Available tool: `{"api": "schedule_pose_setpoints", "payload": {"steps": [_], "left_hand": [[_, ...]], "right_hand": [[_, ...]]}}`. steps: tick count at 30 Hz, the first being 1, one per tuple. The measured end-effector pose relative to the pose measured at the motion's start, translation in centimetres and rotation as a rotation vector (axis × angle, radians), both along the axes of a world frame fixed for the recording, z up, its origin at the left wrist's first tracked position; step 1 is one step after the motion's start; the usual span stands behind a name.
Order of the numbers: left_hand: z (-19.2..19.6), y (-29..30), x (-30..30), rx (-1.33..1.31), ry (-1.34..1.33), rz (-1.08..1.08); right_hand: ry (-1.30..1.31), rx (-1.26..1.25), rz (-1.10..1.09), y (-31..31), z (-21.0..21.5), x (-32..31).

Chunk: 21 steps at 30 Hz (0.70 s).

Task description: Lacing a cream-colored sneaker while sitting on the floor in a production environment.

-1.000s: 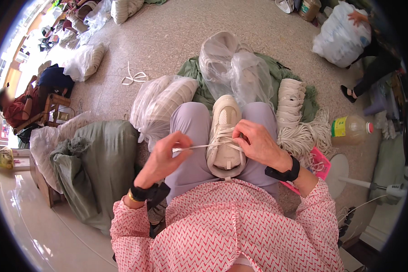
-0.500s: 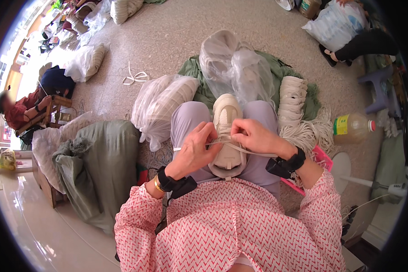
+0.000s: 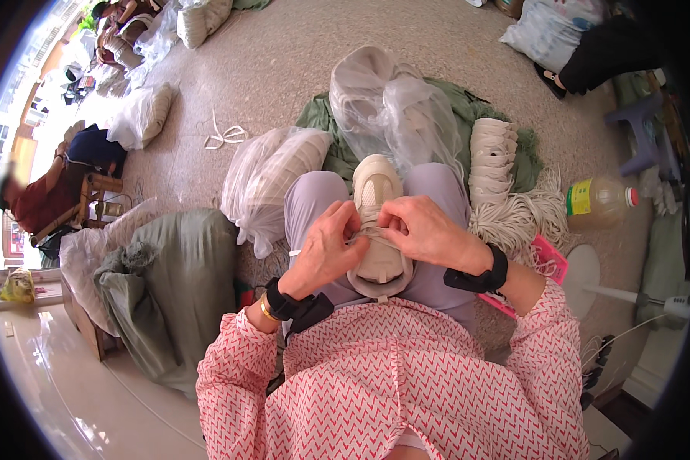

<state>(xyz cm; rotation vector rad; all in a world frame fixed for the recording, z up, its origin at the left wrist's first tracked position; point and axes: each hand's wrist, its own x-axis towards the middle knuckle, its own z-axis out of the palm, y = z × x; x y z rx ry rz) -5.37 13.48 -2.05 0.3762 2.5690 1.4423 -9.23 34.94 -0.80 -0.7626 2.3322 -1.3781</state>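
A cream sneaker point(image 3: 379, 264) rests between my knees, its toe pointing away from me and its tongue toward me. Across its eyelet area runs a pale shoelace point(image 3: 371, 231), partly covered by my fingers. My left hand point(image 3: 331, 244) is on the shoe's left side, thumb and fingertips pinched on the lace. From the right, my right hand point(image 3: 422, 230) closes thumb and forefinger on the lace over the upper. Both hands are close together. The lace's ends are hard to make out.
Plastic bags of shoe parts point(image 3: 272, 180) and a larger clear bag point(image 3: 387, 107) lie ahead on green cloth. At right are stacked uppers point(image 3: 492, 157), bundled laces point(image 3: 517, 215), a pink basket point(image 3: 550, 261), and a jug point(image 3: 602, 201). A green sack point(image 3: 180, 287) stands left; other people sit farther off.
My right hand has drawn in toward my left, over the shoe's middle. The lace that stretched right toward my wrist no longer shows there. The person at far left has shifted posture.
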Motion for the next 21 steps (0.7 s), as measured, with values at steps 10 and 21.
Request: {"api": "schedule_pose_setpoints", "payload": {"steps": [10,21], "left_hand": [[-0.7,0.0,0.2,-0.052,0.031,0.022],[-0.8,-1.2,0.2,0.041,-0.038,-0.015]], "right_hand": [[0.034,0.201,-0.117,-1.6,-0.5,0.5],[-0.052,0.072,-0.150,0.5,-1.0,0.2]]}}
